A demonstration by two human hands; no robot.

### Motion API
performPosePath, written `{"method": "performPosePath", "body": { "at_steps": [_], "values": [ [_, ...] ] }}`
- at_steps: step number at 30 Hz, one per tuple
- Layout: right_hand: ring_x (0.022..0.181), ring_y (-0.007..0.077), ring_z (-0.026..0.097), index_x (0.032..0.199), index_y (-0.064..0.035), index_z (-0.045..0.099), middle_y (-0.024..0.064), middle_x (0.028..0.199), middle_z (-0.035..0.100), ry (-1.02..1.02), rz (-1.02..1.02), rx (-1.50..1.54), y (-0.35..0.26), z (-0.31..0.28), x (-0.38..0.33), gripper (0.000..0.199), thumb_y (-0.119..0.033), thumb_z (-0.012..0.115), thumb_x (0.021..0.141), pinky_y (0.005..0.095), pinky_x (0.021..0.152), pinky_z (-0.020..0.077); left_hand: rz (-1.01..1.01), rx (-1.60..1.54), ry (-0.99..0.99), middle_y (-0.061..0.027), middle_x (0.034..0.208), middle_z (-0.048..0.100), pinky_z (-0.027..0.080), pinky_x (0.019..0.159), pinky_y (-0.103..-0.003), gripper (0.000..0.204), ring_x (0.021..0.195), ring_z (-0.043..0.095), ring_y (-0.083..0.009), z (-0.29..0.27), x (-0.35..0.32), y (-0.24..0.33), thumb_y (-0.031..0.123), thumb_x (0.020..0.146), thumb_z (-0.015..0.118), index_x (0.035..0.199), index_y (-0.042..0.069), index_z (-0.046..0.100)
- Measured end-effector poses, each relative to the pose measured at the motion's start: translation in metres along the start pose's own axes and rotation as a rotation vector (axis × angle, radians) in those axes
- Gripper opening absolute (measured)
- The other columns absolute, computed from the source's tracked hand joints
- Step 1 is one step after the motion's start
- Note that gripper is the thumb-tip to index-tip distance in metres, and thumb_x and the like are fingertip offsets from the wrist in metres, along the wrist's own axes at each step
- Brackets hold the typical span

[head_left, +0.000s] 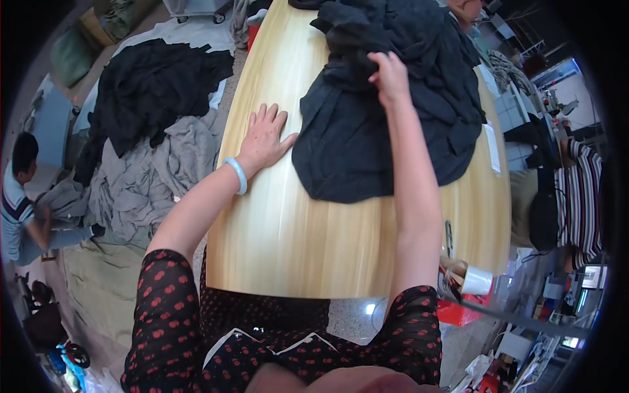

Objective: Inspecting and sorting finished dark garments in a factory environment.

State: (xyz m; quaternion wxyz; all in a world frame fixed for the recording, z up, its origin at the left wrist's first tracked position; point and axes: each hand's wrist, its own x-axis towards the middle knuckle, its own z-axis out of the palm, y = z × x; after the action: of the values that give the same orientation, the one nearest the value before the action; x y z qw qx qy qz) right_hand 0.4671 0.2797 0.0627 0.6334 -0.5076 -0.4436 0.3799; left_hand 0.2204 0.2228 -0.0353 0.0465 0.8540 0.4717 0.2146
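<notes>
A heap of black cloth, apparently garments (393,144), covers the far and right part of the light wood table (288,255). My left hand (265,136) lies flat on the wood just left of the cloth, fingers spread, holding nothing. A pale bangle (237,175) circles that wrist. Reaching forward over the heap, my right hand (391,80) has its fingers bent and closed on a bunched fold of the black cloth. Part of its grip is hidden by the fold.
Black clothing (157,88) and grey clothing (157,170) lie piled on the floor at left, near a seated person (29,203). Scissors (449,239) and a white cup (477,280) are at the table's near right edge. A person in stripes (580,196) is at right.
</notes>
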Motion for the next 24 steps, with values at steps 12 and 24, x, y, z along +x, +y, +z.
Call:
{"method": "performPosePath", "body": {
  "at_steps": [12,24],
  "values": [
    [0.059,0.0001,0.045,0.097,-0.0041,0.055,-0.0042,0.074,0.053,-0.606,0.339,0.321,-0.151,0.074,-0.357,0.022,-0.004,0.054,0.075,0.0152,0.051,0.0352,-0.566,-1.894,-0.232,-0.0103,0.104,0.058,0.043,0.084,-0.038,0.039,0.091,0.056,-0.0276,-0.049,-0.104,0.037,0.037,0.085,0.049,0.106,0.004,0.054],
    [0.074,0.0225,0.062,0.093,0.0036,0.059,0.0141,0.085,0.062,-1.272,0.239,-0.126,-0.198,0.055,-0.504,0.027,-0.013,0.066,0.073,0.0274,0.064,0.0470,-0.884,-2.236,-0.224,-0.0136,0.111,0.056,0.043,0.089,-0.035,0.039,0.096,0.055,-0.0271,-0.146,-0.210,0.035,0.026,0.081,0.059,0.110,0.001,0.053]
  ]
}}
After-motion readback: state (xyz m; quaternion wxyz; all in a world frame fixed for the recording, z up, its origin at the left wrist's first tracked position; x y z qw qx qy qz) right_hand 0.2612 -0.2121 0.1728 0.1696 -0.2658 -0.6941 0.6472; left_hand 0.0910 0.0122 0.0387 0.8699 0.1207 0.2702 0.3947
